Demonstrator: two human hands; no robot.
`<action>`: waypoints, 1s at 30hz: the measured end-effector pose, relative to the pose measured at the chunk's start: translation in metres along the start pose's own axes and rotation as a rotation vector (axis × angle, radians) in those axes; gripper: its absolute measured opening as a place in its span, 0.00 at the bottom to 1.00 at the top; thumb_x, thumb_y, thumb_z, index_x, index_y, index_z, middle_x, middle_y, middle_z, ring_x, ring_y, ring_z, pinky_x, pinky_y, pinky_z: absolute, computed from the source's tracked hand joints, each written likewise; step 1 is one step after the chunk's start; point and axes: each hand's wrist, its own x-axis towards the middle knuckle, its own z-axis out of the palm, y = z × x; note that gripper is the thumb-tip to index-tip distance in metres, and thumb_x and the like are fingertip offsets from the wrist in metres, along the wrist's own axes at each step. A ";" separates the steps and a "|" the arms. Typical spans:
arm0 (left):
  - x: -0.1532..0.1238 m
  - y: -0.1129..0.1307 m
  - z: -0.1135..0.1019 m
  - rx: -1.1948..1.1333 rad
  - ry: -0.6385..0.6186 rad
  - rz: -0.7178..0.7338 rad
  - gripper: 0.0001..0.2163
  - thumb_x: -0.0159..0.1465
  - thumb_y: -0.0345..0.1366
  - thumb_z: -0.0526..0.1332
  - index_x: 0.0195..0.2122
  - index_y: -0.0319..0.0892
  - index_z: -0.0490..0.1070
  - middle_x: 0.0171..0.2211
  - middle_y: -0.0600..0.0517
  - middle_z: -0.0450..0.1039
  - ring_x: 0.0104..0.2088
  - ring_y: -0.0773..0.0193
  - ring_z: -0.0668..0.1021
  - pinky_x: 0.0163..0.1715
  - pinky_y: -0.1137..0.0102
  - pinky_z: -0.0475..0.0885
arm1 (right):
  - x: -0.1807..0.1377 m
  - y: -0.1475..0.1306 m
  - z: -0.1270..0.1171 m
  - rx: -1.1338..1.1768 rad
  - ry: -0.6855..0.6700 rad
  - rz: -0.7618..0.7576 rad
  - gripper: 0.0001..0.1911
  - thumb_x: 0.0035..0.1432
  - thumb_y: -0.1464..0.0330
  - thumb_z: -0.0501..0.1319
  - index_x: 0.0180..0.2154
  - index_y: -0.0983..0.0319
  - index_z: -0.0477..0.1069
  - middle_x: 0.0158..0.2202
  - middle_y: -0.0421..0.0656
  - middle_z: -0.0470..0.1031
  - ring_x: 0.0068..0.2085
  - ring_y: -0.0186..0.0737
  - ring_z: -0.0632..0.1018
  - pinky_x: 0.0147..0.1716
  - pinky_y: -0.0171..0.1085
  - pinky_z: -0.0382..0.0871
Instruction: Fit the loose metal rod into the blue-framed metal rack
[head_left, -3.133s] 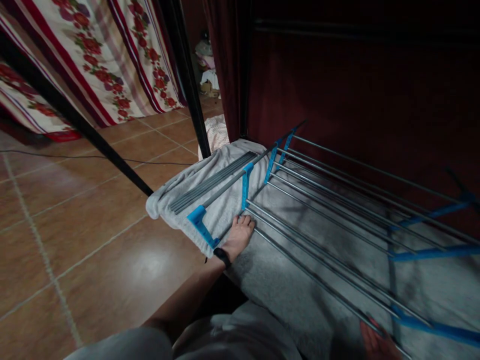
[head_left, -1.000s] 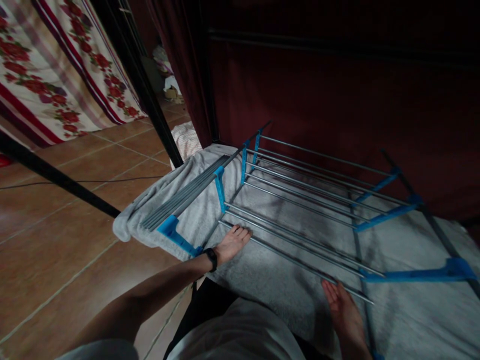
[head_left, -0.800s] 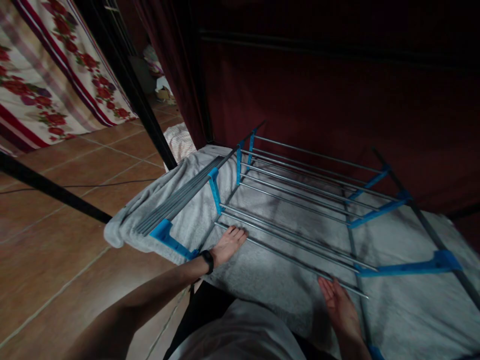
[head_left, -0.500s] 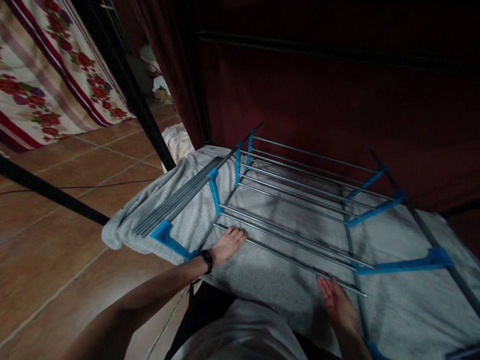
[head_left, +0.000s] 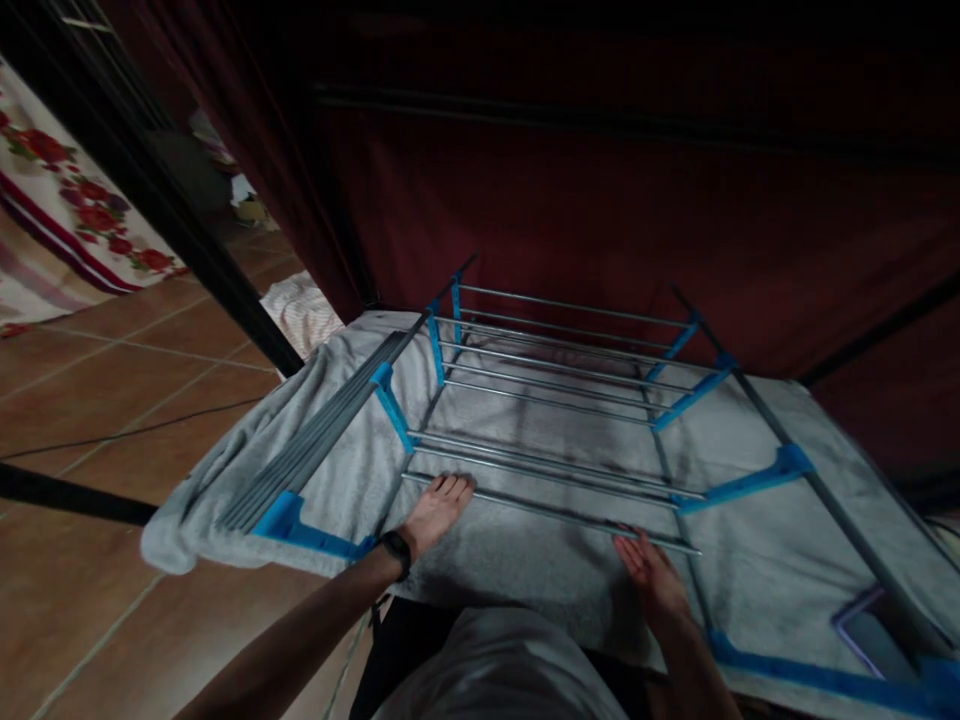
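Note:
A partly assembled rack of grey metal tubes (head_left: pixel 547 465) and blue plastic brackets (head_left: pixel 742 487) lies on a grey blanket (head_left: pixel 525 560). One loose metal tube (head_left: pixel 544 509) runs across the near side of it. My left hand (head_left: pixel 437 513), with a dark band at the wrist, has its fingers curled over this tube near the left end. Toward the tube's right end, my right hand (head_left: pixel 651 572) holds it from below, palm partly turned up. Both ends of the tube appear apart from the near brackets, a left one (head_left: pixel 315 535) and a right one (head_left: pixel 817 680).
Several spare grey tubes (head_left: pixel 319 435) lie bundled along the left side. A flat purple-edged object, maybe a phone (head_left: pixel 870 630), is at the lower right. Dark metal posts (head_left: pixel 217 270) stand at the left, a dark red curtain (head_left: pixel 570 210) behind. A cable (head_left: pixel 150 428) crosses the tiled floor.
The view has swung right, bringing the purple-edged object and more of the lower-right bracket into sight. Both hands stay on the tube, which keeps about the same place against the rack.

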 end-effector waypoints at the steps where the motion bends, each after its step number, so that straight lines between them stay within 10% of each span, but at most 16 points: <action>1: 0.000 -0.001 0.001 -0.009 0.002 -0.003 0.28 0.69 0.17 0.51 0.66 0.40 0.74 0.56 0.43 0.82 0.59 0.54 0.80 0.62 0.58 0.72 | -0.001 0.001 0.002 0.009 0.033 0.021 0.23 0.45 0.52 0.80 0.40 0.55 0.79 0.44 0.45 0.86 0.53 0.50 0.88 0.65 0.53 0.79; 17: -0.020 -0.006 0.026 -0.351 0.281 -0.138 0.24 0.72 0.26 0.50 0.61 0.44 0.80 0.49 0.44 0.85 0.53 0.50 0.82 0.61 0.57 0.71 | -0.005 -0.030 0.032 0.170 0.117 -0.018 0.18 0.45 0.59 0.80 0.35 0.55 0.78 0.37 0.42 0.88 0.37 0.42 0.88 0.39 0.39 0.87; 30: -0.024 -0.018 -0.002 -0.367 0.348 -0.414 0.20 0.74 0.41 0.50 0.51 0.43 0.81 0.48 0.40 0.83 0.52 0.43 0.79 0.69 0.43 0.60 | -0.002 -0.068 0.020 0.265 0.286 -0.125 0.18 0.46 0.62 0.80 0.33 0.55 0.75 0.33 0.38 0.86 0.34 0.38 0.86 0.37 0.35 0.84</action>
